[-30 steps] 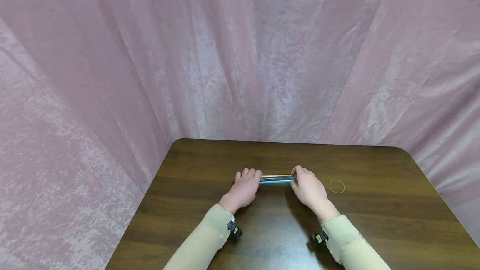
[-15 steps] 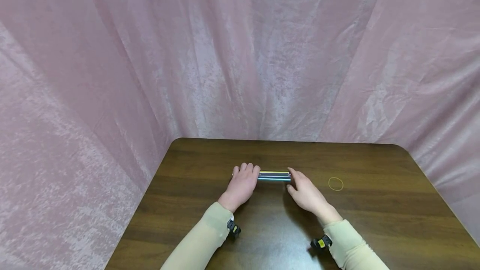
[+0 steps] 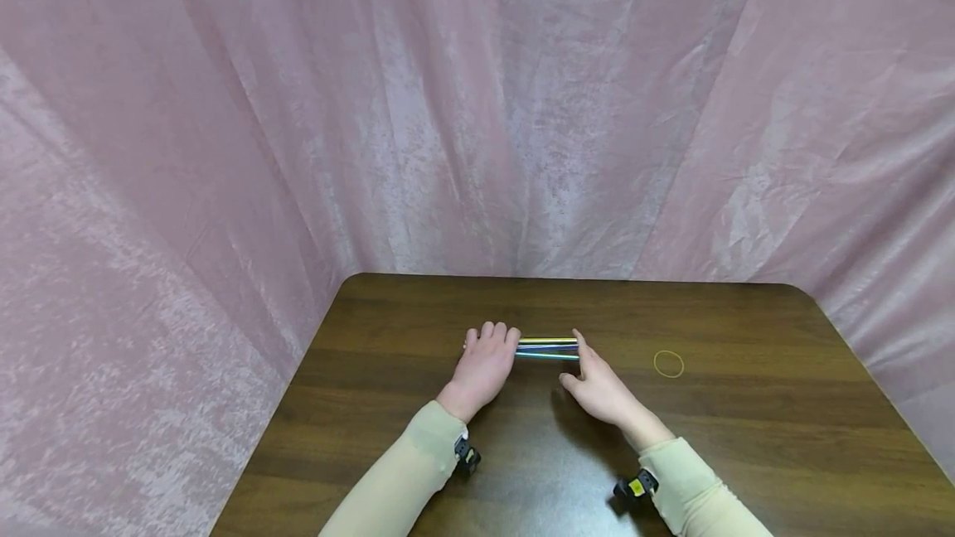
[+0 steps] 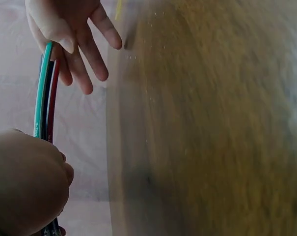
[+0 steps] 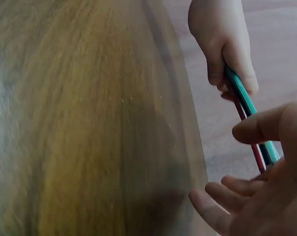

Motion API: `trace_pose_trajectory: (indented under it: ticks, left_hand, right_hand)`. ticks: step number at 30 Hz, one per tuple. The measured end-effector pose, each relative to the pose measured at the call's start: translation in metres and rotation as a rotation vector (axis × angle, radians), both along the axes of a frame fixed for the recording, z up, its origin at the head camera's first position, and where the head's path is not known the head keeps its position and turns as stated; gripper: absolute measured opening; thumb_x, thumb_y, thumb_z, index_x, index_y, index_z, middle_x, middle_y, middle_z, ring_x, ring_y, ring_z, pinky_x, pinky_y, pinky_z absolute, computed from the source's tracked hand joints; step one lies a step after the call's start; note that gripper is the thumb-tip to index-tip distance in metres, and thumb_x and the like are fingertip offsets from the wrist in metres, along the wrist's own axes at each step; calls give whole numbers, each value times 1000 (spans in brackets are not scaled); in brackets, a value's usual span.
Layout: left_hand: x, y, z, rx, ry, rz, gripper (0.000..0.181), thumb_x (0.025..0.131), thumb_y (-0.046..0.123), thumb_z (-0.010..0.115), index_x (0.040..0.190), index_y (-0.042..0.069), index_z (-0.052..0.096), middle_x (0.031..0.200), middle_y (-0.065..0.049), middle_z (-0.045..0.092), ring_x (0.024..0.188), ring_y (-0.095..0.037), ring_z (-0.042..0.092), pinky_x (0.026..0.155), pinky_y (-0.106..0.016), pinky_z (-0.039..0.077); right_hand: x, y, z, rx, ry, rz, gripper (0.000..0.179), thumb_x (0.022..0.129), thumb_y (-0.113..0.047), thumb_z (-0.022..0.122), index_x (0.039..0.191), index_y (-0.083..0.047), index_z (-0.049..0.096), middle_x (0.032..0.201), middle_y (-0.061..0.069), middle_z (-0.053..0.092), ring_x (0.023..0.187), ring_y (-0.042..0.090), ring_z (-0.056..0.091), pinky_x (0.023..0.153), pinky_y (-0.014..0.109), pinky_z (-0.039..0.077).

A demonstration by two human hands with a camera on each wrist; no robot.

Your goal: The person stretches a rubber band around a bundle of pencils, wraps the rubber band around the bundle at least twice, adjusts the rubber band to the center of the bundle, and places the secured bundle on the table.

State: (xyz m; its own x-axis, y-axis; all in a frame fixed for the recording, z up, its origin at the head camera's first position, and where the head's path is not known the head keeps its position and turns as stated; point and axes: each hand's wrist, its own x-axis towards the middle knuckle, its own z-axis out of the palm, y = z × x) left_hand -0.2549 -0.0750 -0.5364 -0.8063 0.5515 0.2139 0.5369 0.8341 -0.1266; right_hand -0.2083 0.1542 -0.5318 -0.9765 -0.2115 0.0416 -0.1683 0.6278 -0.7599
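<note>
A bundle of coloured pencils [image 3: 547, 347] is held level above the table, yellow and blue-green ones showing in the head view. My left hand [image 3: 483, 367] grips its left part. In the left wrist view a green pencil [image 4: 41, 98] lies beside black and red ones, with small print on the green. At the bundle's right end is my right hand [image 3: 598, 384], fingers spread and thumb apart. Its fingers [image 5: 212, 209] look straight or loosely bent in the right wrist view. The palm seems to touch the pencil ends, though the exact contact is hidden.
A yellow rubber band [image 3: 668, 364] lies on the brown wooden table [image 3: 418, 309], to the right of the right hand. Pink curtains [image 3: 477, 106] hang behind and beside the table.
My right hand has let go of the pencils' right end and spread its fingers, thumb moving away toward the body. The left hand keeps its grip. The pencils at the right end sit slightly farther apart.
</note>
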Motion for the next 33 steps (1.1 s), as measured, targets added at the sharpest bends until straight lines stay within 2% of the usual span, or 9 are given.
trace_pose_trajectory:
  ticks: [3,8,13,15,19,22,26,30,33]
  left_hand:
    - [-1,-2,0,-3,22,3,16,109,5,58,123,12,56,104,-3,54,96,-23,45,80,-40,35]
    - [-2,-3,2,4,45,-2,15,109,4,58,121,12,56,102,-3,53,95,-23,45,80,-40,35]
    - [-3,-2,1,7,1,7,18,110,6,57,127,13,56,108,-3,55,101,-24,46,84,-42,37]
    - [-3,-3,-1,11,-7,2,19,110,6,56,127,14,57,109,-3,55,102,-24,47,84,-43,37]
    - [-5,-5,-2,10,0,4,18,109,5,57,125,14,58,108,-4,56,101,-24,47,83,-43,37]
    - [-4,-6,-1,-3,15,3,17,109,6,57,124,14,58,108,-4,56,100,-24,47,82,-42,37]
    - [-3,-4,2,-13,32,-23,16,110,7,55,125,14,58,108,-3,57,99,-23,47,80,-41,37]
    - [-1,-3,3,-27,28,-31,15,111,9,54,125,14,58,106,-2,58,97,-23,47,79,-40,36]
    - [1,-2,3,-42,42,-26,14,111,10,55,123,14,59,105,-2,58,96,-22,48,78,-40,36]
  right_hand:
    - [-1,3,1,-19,26,5,80,100,-6,63,163,15,17,162,37,36,146,50,44,115,62,39]
    - [-3,3,0,23,45,-8,77,103,-8,61,163,15,18,165,34,34,152,49,36,120,61,32]
    - [-4,-2,-3,34,38,-29,77,101,-9,63,161,16,21,162,39,33,151,51,34,121,62,29]
    - [-4,-3,-7,19,67,-29,77,100,-10,64,160,17,23,161,42,33,151,53,34,121,64,29]
    - [-12,5,-30,29,176,-1,76,102,-18,63,160,14,27,158,44,35,150,56,33,121,62,29]
    - [-13,7,-36,37,204,-5,76,101,-21,64,161,11,29,158,42,37,149,57,32,120,64,30]
    - [-6,1,-17,54,154,-32,75,99,-13,65,159,15,31,161,40,35,152,59,26,119,69,26]
    - [-1,-2,-5,183,156,-32,71,99,-8,65,155,19,32,160,38,38,154,57,24,123,62,23]
    - [1,-2,-4,286,196,-18,67,99,-7,67,151,22,37,157,38,43,152,57,28,124,60,24]
